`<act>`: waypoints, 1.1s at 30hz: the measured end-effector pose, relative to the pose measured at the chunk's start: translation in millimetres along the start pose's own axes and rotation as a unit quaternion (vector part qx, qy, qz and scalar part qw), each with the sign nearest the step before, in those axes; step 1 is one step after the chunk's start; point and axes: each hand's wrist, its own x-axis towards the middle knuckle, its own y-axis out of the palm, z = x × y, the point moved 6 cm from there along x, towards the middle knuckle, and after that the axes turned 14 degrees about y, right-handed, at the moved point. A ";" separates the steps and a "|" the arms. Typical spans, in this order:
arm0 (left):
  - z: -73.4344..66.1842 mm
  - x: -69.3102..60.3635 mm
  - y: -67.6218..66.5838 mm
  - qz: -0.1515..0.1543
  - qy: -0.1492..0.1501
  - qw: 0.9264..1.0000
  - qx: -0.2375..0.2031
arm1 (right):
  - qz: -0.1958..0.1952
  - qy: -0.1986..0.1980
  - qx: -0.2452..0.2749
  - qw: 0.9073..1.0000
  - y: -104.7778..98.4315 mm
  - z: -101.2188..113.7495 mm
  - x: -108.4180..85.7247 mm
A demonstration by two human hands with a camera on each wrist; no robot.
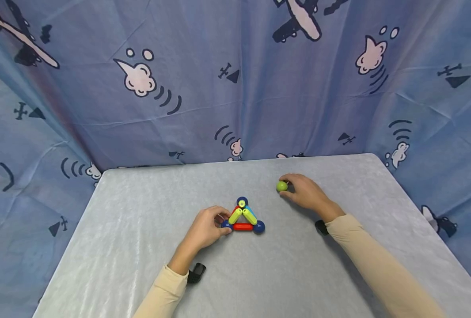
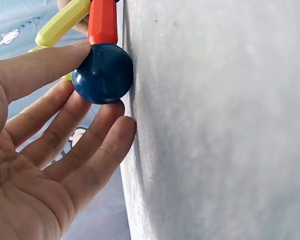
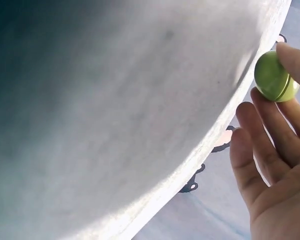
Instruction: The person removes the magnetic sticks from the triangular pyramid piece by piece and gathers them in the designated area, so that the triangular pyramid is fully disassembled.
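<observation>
Pinching a green ball (image 1: 282, 186) near the far edge of the surface (image 1: 112, 247): the right hand (image 1: 304, 192) — while the left hand (image 1: 204, 226) grips a navy corner ball (image 2: 102, 75) of a rod-and-ball triangle (image 1: 243, 227).

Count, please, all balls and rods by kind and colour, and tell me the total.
Dark blue, glossy plastic-looking balls: 3
Green, glossy plastic-looking ball: 1
Red, plastic-looking rods: 2
Light blue, plastic-looking rod: 1
Yellow-green, plastic-looking rods: 3, one seen nearly end-on
Total: 10
</observation>
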 end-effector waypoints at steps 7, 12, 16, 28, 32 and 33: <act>1.5 -0.1 0.0 0.000 -0.003 1.000 0.002 | 0.004 0.003 0.002 1.000 2.0 0.8 -0.4; 2.9 -0.3 1.1 0.004 -0.004 1.000 0.000 | 0.001 0.004 0.004 1.000 2.0 -0.1 -1.7; 3.6 -0.6 1.6 0.006 -0.005 1.000 -0.004 | 0.000 0.006 0.010 1.000 0.9 -1.1 -3.0; 3.3 -1.9 1.5 0.010 -0.013 1.000 -0.011 | -0.039 0.006 0.005 0.999 -6.8 7.5 -14.6; 3.8 -1.8 1.5 0.010 -0.016 1.000 -0.010 | -0.049 -0.002 0.018 0.999 -8.4 17.4 -26.9; 4.1 -1.9 1.7 0.011 -0.016 1.000 -0.008 | -0.048 -0.002 0.021 0.999 -8.3 20.3 -30.5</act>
